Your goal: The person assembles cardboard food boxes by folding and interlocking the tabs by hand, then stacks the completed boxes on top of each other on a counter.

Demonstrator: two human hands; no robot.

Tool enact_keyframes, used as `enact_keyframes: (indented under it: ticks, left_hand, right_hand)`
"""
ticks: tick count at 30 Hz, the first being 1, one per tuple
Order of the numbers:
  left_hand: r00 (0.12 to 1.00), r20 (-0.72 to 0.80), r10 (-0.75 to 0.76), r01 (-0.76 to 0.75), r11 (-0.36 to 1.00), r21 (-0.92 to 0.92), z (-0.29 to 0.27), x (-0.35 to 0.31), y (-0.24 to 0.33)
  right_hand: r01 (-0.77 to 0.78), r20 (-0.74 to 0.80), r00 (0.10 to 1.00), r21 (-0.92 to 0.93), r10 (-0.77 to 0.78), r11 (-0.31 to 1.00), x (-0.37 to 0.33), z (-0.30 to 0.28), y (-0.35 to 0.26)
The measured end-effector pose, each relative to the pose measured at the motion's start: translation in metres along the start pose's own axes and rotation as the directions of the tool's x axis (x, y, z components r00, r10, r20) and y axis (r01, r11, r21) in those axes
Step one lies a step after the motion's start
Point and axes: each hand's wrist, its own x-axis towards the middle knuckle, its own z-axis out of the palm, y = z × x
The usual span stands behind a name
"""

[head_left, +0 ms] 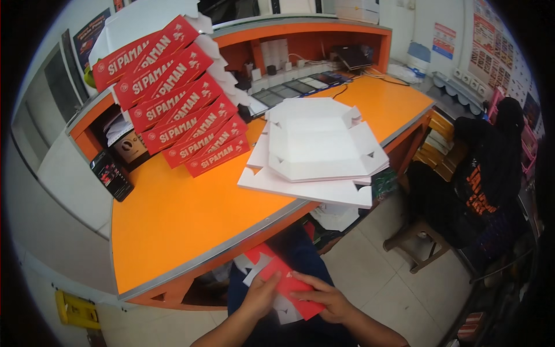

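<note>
A red-and-white cardboard box blank (289, 284) lies across my lap below the table's front edge, partly folded. My left hand (261, 296) grips its left side, with the thumb on the red face. My right hand (325, 296) holds the right side, fingers laid over the red panel. White flaps poke out beyond the red at the left and underneath. On the table above, flat white box blanks (321, 139) lie in a pile that overhangs the front edge. To their left rises a leaning stack of folded red boxes (173, 107).
The orange table (191, 222) has a metal-trimmed edge close to my hands. A phone (111, 176) leans upright at its left end. Several phones (300, 85) line the back. At right stand a wooden stool (413, 248) and a dark garment (480, 168).
</note>
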Motion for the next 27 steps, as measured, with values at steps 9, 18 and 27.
enact_keyframes:
  ticks: [9, 18, 27]
  left_hand:
    - [1.000, -0.009, 0.001, -0.003, 0.984, -0.177, -0.009, 0.027, -0.012]
    - [0.999, 0.043, -0.011, 0.014, 0.999, -0.050, -0.002, 0.018, -0.025]
    - [0.994, 0.021, -0.111, 0.113, 0.977, -0.182, 0.009, 0.007, -0.024]
  right_hand:
    - [-0.051, -0.395, 0.919, -0.081, 0.015, 0.995, -0.021, 0.011, 0.032]
    - [-0.026, -0.197, 0.975, -0.562, -0.103, 0.827, 0.000, 0.007, 0.011]
    - [-0.093, -0.258, 0.962, -0.602, -0.083, 0.793, 0.004, 0.014, 0.020]
